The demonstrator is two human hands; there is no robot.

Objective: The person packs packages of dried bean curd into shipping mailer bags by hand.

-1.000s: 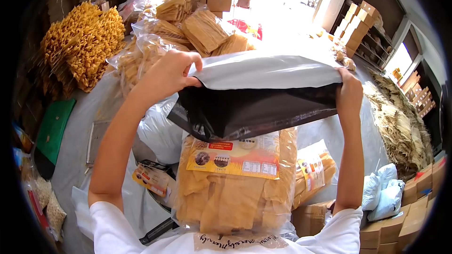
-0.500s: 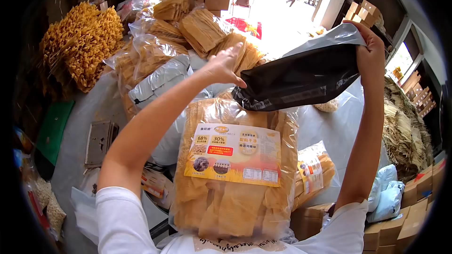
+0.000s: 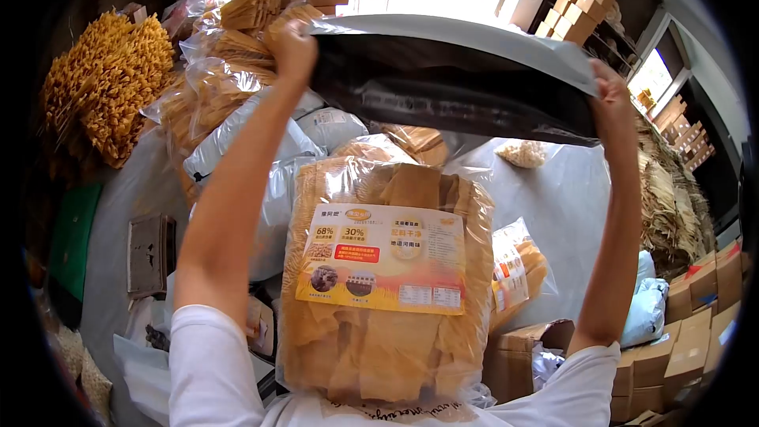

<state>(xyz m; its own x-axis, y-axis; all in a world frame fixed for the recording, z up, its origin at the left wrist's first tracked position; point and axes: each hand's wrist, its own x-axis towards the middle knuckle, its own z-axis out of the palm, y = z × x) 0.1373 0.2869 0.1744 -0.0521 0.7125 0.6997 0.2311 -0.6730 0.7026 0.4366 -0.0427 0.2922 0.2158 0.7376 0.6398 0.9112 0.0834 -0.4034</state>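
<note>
**One mailing bag held wide between our two hands**

We hold one mailing bag, grey outside and black inside. The fingers of our left hand are closed on its left end, and those of our right hand grip its right end. The bag stretches between them, its dark mouth facing us.

Below both hands, apart from our fingers, one large clear pack of yellow-brown sheets sits right before our shirt. Its one big label reads "68%" and "30%", with "地道河南味" at upper right; a red strip carries print too small for us to read. Two round pictures sit lower down, with two small tables beside them. We have one smaller labelled pack just to the right, and one open carton under that. The script on our shirt is partly hidden.
</note>
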